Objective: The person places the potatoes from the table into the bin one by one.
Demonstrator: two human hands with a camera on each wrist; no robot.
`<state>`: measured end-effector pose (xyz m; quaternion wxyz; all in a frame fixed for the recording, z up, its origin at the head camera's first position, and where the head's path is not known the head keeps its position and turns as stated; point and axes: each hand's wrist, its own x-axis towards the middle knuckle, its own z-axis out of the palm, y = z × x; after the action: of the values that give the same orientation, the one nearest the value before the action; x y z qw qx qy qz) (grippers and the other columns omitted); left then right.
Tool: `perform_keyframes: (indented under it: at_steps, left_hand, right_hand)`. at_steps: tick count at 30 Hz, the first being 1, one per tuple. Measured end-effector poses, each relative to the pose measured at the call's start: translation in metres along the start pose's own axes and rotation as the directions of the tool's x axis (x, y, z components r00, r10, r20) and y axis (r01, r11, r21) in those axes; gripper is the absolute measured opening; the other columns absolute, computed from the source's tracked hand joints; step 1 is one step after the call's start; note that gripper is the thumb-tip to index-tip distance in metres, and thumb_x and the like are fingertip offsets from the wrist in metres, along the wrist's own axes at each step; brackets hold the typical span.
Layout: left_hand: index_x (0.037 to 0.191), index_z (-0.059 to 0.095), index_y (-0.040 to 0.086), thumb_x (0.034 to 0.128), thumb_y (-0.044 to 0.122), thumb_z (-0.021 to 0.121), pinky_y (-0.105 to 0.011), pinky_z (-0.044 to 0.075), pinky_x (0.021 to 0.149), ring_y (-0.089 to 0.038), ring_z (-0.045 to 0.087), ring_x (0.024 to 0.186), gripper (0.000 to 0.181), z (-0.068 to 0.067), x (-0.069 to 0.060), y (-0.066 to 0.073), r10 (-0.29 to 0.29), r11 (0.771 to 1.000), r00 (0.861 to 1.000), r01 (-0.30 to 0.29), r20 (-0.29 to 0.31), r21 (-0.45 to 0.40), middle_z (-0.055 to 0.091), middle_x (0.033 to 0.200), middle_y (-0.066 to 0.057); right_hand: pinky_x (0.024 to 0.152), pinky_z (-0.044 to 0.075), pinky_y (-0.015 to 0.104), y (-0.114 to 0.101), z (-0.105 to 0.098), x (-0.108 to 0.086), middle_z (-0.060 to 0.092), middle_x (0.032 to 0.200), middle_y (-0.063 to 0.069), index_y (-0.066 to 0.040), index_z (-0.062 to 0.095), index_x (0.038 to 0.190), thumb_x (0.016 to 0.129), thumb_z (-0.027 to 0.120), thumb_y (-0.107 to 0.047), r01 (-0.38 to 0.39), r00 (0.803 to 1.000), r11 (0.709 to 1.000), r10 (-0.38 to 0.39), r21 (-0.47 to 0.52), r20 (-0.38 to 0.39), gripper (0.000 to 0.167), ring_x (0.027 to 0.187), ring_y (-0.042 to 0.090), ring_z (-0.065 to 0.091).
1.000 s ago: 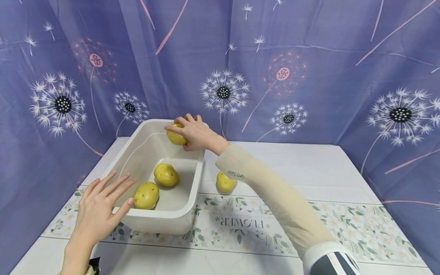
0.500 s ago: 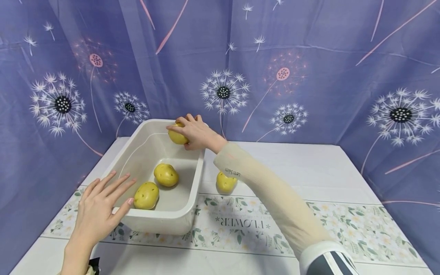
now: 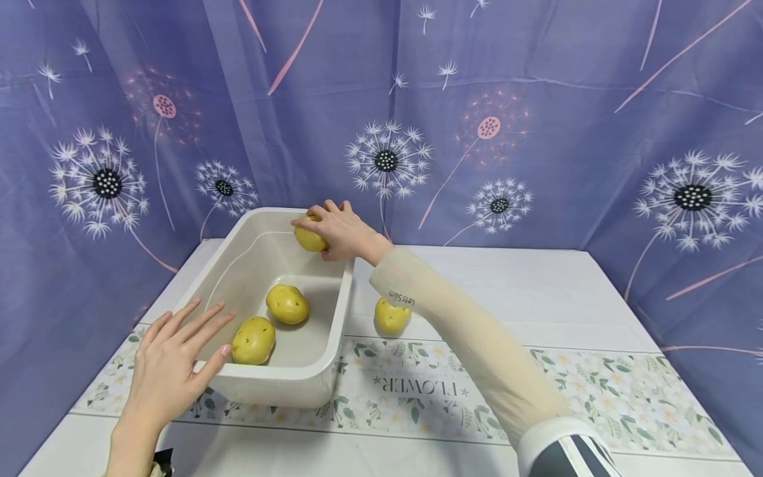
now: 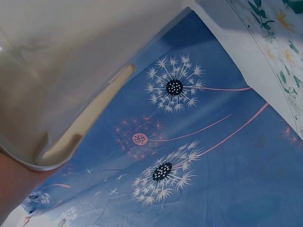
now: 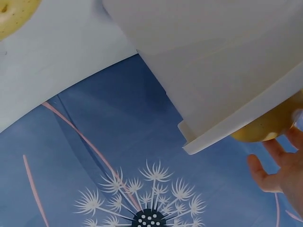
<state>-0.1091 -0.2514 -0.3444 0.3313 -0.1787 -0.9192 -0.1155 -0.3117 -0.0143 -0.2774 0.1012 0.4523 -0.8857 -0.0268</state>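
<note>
We see the right hand [image 3: 342,232] grasping a yellow, rounded, dimpled potato [image 3: 310,238] between curled fingers and thumb at the far right corner of a pale off-white, deep, plastic-looking tub [image 3: 341,311]. From overhead we cannot tell whether its underside clears the rim, so a release too near the edge could let it catch there and roll outward onto the white, flower-printed tabletop [image 3: 507,285]. The smooth-looking skin may also slip if the fingertips loosen unevenly. Inside the tub lie a yellow, oval, pitted potato [image 3: 288,304] near the middle and a similar yellow, larger-looking potato [image 3: 254,340] toward the near left; a drop from rim height could knock them together and bruise them. The left hand [image 3: 167,361] holds nothing, its fingers spread and extended over the near left rim, so we judge the tub weakly braced against a bump. Under the beige sleeve [image 3: 465,338], one partly hidden yellow potato [image 3: 391,317] sits outside, where a lowered forearm could nudge it.
</note>
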Motion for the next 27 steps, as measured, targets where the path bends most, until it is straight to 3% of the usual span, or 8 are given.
perform_keyframes:
  at_steps: [27]
  left_hand:
    - [0.115,0.060,0.017,0.0794,0.035,0.055,-0.047,0.022,0.107,-0.025,0.040,0.126,0.040,0.000,-0.001,0.002,-0.009,1.000,1.000,0.009,0.015,-0.001,0.059,0.120,-0.011]
  right_hand:
    - [0.083,0.034,0.042,0.006,-0.004,-0.014,0.043,0.133,0.003,-0.025,0.036,0.136,0.081,0.059,-0.028,-0.032,0.999,0.999,0.032,0.002,-0.009,0.060,0.111,0.023,0.038]
